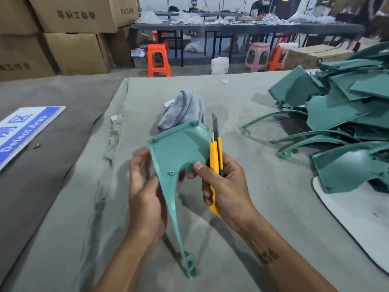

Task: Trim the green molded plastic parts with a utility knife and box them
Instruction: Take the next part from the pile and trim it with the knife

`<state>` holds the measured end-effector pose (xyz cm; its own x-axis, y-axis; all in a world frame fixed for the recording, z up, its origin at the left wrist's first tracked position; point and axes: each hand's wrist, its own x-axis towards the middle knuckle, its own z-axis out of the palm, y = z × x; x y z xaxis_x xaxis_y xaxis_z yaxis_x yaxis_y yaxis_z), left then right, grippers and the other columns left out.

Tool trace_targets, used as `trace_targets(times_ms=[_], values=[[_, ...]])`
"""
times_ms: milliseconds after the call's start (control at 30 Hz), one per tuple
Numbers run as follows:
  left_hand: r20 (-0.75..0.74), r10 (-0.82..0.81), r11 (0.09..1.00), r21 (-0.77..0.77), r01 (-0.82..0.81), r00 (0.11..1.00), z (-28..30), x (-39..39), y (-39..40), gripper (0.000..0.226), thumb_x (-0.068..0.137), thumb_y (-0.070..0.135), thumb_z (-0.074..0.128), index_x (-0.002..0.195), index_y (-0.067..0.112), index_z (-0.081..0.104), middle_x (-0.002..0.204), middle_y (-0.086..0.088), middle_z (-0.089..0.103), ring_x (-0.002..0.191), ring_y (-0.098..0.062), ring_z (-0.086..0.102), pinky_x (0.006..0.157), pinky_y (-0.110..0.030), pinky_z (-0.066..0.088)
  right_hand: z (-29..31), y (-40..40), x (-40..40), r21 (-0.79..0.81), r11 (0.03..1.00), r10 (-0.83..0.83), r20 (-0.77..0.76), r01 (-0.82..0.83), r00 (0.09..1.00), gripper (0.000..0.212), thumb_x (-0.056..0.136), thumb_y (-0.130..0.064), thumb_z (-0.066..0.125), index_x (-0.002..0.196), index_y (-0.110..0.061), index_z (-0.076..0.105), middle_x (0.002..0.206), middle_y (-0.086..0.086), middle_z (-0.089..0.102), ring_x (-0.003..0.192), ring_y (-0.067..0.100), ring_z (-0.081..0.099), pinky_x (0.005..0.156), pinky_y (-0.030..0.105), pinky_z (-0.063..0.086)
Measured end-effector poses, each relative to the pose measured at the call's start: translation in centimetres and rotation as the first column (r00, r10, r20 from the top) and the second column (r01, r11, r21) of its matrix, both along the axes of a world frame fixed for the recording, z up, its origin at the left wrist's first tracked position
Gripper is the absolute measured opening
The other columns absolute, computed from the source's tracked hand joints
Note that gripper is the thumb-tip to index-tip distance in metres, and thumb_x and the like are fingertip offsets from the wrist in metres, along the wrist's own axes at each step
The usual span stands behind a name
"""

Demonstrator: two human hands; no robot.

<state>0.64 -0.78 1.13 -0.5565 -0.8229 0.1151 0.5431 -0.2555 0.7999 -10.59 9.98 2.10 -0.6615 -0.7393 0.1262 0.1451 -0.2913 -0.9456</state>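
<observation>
Green molded part [179, 148] is held up over the near-center of the work table [263, 207], broad panel end at the far side, long thin curved leg running down toward the near edge and ending in a small bracket-like foot. Left hand [144, 190] grips the part along its left edge, fingers curled behind it, thumb side at the panel's left rim. Right hand [225, 186] has its fingers wrapped round a yellow utility knife [215, 165], blade extended and pointing up and away, just beside the panel's right edge; the right thumb tip presses on the panel's lower inner curve, so this hand steadies the part too. Whether the blade touches the plastic cannot be told. Just beyond the part lies a crumpled grey cloth [185, 110] on the table's grey fabric cover. Far right on the table, well apart from the hands, sits a heap of more green parts [341, 110], several thin curved legs sticking out toward the left, partly over a white board [357, 218]. On the left, a blue and white sign [27, 129] reading "Detect Area" lies flat. Stacked cardboard boxes [73, 39] stand at the far left; orange stools [157, 60] and a pink stool [256, 56] stand beyond the table, near a long cluttered bench [231, 26].
</observation>
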Motion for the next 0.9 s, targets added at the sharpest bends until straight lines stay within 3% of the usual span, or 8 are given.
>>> trace_targets(times_ms=[100, 233, 333, 400, 467, 600, 767, 900], values=[[-0.094, -0.193, 0.950, 0.231, 0.210, 0.977, 1.0, 0.6, 0.8, 0.049, 0.097, 0.029, 0.047, 0.141, 0.008, 0.055, 0.127, -0.025, 0.067, 0.114, -0.044, 0.067, 0.084, -0.052, 0.059, -0.1, -0.1, 0.6, 0.015, 1.000, -0.026, -0.047, 0.026, 0.999, 0.025, 0.089, -0.031, 0.080, 0.101, -0.013, 0.067, 0.071, 0.013, 0.057, 0.045, 0.019, 0.049, 0.042, 0.027, 0.044], [-0.030, -0.222, 0.960, 0.168, 0.223, 0.975, 2.1, 1.2, 0.9, 0.061, 0.092, 0.045, 0.062, 0.137, 0.004, 0.058, 0.129, -0.026, 0.066, 0.116, -0.041, 0.067, 0.085, -0.055, 0.058, -0.2, -0.2, 0.6, 0.038, 0.998, -0.048, -0.183, 0.056, 0.982, 0.021, 0.095, -0.030, 0.078, 0.094, -0.012, 0.067, 0.074, 0.008, 0.069, 0.042, 0.020, 0.050, 0.040, 0.028, 0.044], [0.048, -0.202, 0.974, 0.118, 0.195, 0.978, 2.7, 1.5, 0.5, 0.053, 0.086, 0.024, 0.070, 0.132, 0.001, 0.056, 0.123, -0.023, 0.070, 0.106, -0.038, 0.072, 0.056, -0.038, 0.062, 0.2, 0.5, -0.9, 0.123, 0.991, 0.005, -0.392, 0.047, 0.920, 0.018, 0.099, -0.041, 0.071, 0.097, -0.024, 0.072, 0.074, 0.007, 0.071, 0.040, 0.020, 0.052, 0.038, 0.028, 0.043], [0.082, -0.200, 0.977, 0.089, 0.193, 0.976, 2.5, 1.7, 0.2, 0.046, 0.089, 0.015, 0.065, 0.132, 0.000, 0.054, 0.124, -0.021, 0.070, 0.107, -0.042, 0.071, 0.042, -0.028, 0.055, 0.5, 1.4, -2.4, 0.118, 0.976, -0.102, -0.505, 0.185, 0.857, 0.016, 0.101, -0.042, 0.066, 0.100, -0.029, 0.076, 0.069, 0.003, 0.068, 0.041, 0.022, 0.055, 0.038, 0.033, 0.046], [0.088, -0.207, 0.977, 0.075, 0.201, 0.974, 2.6, 1.8, 0.1, 0.041, 0.093, 0.011, 0.061, 0.131, 0.001, 0.053, 0.126, -0.019, 0.070, 0.108, -0.043, 0.071, 0.036, -0.024, 0.049, 0.5, 2.2, -4.2, 0.067, 0.930, -0.255, -0.587, 0.360, 0.768, 0.016, 0.106, -0.030, 0.062, 0.105, -0.022, 0.077, 0.066, 0.003, 0.065, 0.044, 0.029, 0.056, 0.039, 0.043, 0.049], [0.113, -0.219, 0.976, 0.035, 0.217, 0.969, 2.6, 1.8, 0.3, 0.029, 0.099, 0.000, 0.051, 0.128, 0.002, 0.055, 0.121, -0.019, 0.072, 0.103, -0.044, 0.072, 0.039, -0.026, 0.052, 0.0, 3.6, -6.6, 0.021, 0.922, -0.295, -0.610, 0.387, 0.735, 0.019, 0.104, -0.020, 0.063, 0.111, -0.009, 0.078, 0.063, 0.005, 0.061, 0.043, 0.030, 0.055, 0.040, 0.045, 0.049], [0.114, -0.238, 0.971, 0.041, 0.235, 0.965, 2.6, 1.8, 0.2, 0.031, 0.096, -0.003, 0.054, 0.127, 0.001, 0.057, 0.119, -0.020, 0.072, 0.102, -0.044, 0.073, 0.045, -0.028, 0.057, -0.4, 4.7, -7.7, 0.029, 0.972, -0.163, -0.626, 0.231, 0.763, 0.018, 0.098, -0.021, 0.066, 0.105, -0.024, 0.082, 0.060, 0.004, 0.059, 0.042, 0.022, 0.053, 0.037, 0.045, 0.047], [0.088, -0.290, 0.956, 0.078, 0.283, 0.953, 2.9, 2.1, 0.3, 0.026, 0.092, -0.001, 0.056, 0.111, 0.009, 0.071, 0.118, -0.022, 0.072, 0.100, -0.047, 0.072, 0.044, -0.027, 0.058, -0.5, 3.9, -7.3, -0.007, 0.910, -0.299, -0.701, 0.414, 0.647, 0.020, 0.102, -0.028, 0.064, 0.112, -0.023, 0.080, 0.061, 0.000, 0.058, 0.044, 0.030, 0.054, 0.042, 0.047, 0.047]])
